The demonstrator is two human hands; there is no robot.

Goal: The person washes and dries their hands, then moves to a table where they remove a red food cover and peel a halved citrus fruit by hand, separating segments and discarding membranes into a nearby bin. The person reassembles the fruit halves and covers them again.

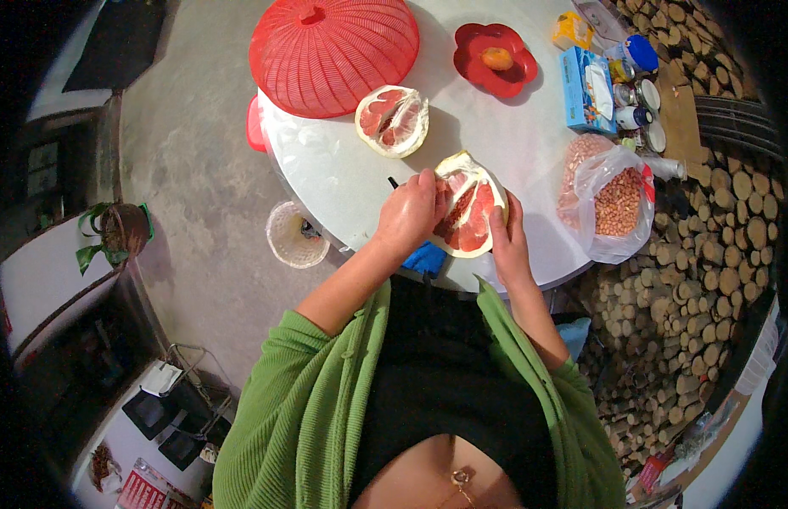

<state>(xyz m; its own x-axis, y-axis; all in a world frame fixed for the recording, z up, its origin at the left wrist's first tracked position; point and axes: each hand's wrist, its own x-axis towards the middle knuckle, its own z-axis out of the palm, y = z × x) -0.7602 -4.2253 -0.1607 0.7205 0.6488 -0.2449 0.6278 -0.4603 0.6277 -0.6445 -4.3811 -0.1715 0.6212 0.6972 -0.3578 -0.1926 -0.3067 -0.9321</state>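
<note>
Near the table's front edge, a pomelo half (473, 213) with red flesh faces up between my two hands. My left hand (410, 210) has its fingers bent at the left side of this half, against the flesh and rind. My right hand (511, 245) grips the right side, thumb on the cut face and fingers behind the rind. The other pomelo half (392, 122) lies on the white table (343, 184) beyond my left hand, cut face showing. A blue item (425, 259) sits partly hidden below my hands, and a dark, thin tip (393, 183) shows beside my left hand.
A red mesh food cover (336, 57) stands at the far left, a red flower-shaped dish (495, 83) with an orange fruit at the back. At right are a tissue box (578, 89), jars and an open bag of peanuts (616, 203). A white wastebasket (295, 248) stands left, stacked logs (705, 254) right.
</note>
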